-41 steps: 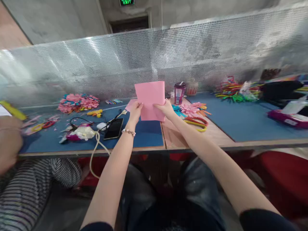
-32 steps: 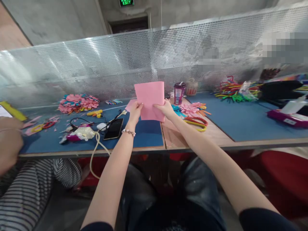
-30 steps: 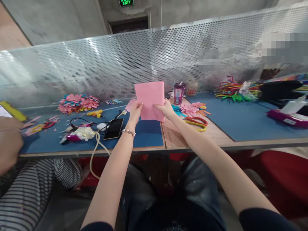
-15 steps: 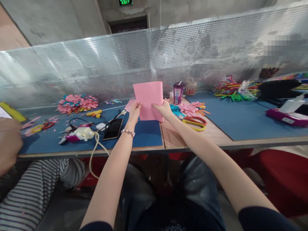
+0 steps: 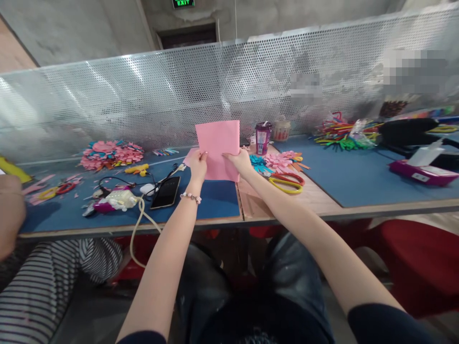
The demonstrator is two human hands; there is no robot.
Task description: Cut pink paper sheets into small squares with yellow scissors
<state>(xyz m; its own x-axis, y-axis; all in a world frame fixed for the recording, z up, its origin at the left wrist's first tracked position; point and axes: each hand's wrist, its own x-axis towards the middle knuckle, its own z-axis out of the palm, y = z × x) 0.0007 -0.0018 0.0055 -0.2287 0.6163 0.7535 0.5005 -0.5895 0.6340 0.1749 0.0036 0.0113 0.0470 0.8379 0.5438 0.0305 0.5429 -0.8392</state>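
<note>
Both hands hold up a sheet of pink paper [image 5: 218, 138] above the blue tabletop, its broad face toward me. My left hand [image 5: 199, 165] grips the left side, thumb on the near face. On the right side, my right hand [image 5: 238, 161] pinches it the same way, with the fingers hidden behind. Another pink piece shows just behind my left hand. Scissors [image 5: 287, 182] with red and yellow handles lie beneath my right forearm. A black phone [image 5: 165, 193] rests left of my left wrist.
Pink and blue paper flowers [image 5: 111, 154] sit at the back left, near a yellow glue gun [image 5: 136, 169]. A power strip [image 5: 118, 199] with cables lies in front. A purple cup [image 5: 263, 137] stands behind. Another person's arm [image 5: 10, 212] is at far left.
The whole view has shifted slightly, so things sit a little further left. Both hands keep their hold on the pink paper, which stays almost the same in pose.
</note>
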